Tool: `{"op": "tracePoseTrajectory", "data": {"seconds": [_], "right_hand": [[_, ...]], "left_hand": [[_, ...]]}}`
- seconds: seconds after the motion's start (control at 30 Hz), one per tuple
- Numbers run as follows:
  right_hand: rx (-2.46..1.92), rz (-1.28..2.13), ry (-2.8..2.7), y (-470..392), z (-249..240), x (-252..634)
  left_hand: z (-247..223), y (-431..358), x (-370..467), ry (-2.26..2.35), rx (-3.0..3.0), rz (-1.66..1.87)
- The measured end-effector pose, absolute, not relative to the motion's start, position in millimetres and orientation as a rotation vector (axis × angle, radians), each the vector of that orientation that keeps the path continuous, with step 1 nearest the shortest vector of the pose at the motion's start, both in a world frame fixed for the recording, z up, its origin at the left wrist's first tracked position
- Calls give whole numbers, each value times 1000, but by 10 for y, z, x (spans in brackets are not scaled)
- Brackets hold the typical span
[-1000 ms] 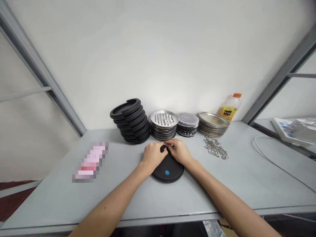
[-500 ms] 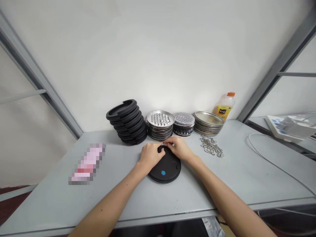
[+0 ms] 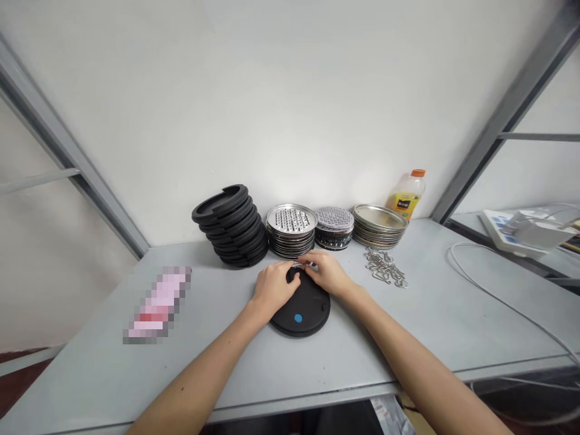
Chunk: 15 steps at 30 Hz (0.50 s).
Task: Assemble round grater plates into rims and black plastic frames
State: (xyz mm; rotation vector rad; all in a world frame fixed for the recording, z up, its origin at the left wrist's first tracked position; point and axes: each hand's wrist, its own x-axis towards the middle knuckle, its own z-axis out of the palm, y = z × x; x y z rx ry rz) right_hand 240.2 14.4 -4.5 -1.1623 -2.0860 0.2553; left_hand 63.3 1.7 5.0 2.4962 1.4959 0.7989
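A black round disc (image 3: 301, 314) with a blue dot lies on the table in front of me. My left hand (image 3: 275, 287) is closed on its far left edge, thumb on top. At the far edge my right hand (image 3: 327, 272) pinches a small thin metal hook (image 3: 299, 264), its fingertips close to those of the left. Just what the fingertips do is partly hidden. A loose pile of metal hooks (image 3: 385, 267) lies to the right of my right hand.
Along the wall stand stacked black rings (image 3: 233, 232), round metal graters (image 3: 292, 226), finer grater discs (image 3: 334, 223) and plain metal discs (image 3: 380, 223). Behind them is a bottle with an orange cap (image 3: 408, 196). A blurred pink item (image 3: 158, 302) lies left; a white cable (image 3: 507, 296) runs right.
Both hands stay at the disc's far edge, with only slight finger movement. The whole view has shifted a little.
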Motion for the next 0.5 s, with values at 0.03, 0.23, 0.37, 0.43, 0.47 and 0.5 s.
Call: {"op": "tracePoseTrajectory", "data": {"seconds": [0.03,0.23,0.37,0.43,0.47,0.5], "right_hand": [[-1157,255,-2082,140,-43,2402],[-1120,256,-2029,145,-70,2395],[-1123,233,-1962,157,-103,2389],[-1175,207,-1936,158,-110,2391],[-1212,194,-1922,157,-109,2393],[-1250,185,-1908,154,-106,2394]], "left_hand": [[47,20,629,1482,2501,808],[20,48,613,1395,2510,874],[-7,63,609,1370,2505,906],[-16,67,605,1359,2503,912],[-18,68,601,1354,2500,915],[-19,69,597,1351,2496,918]]}}
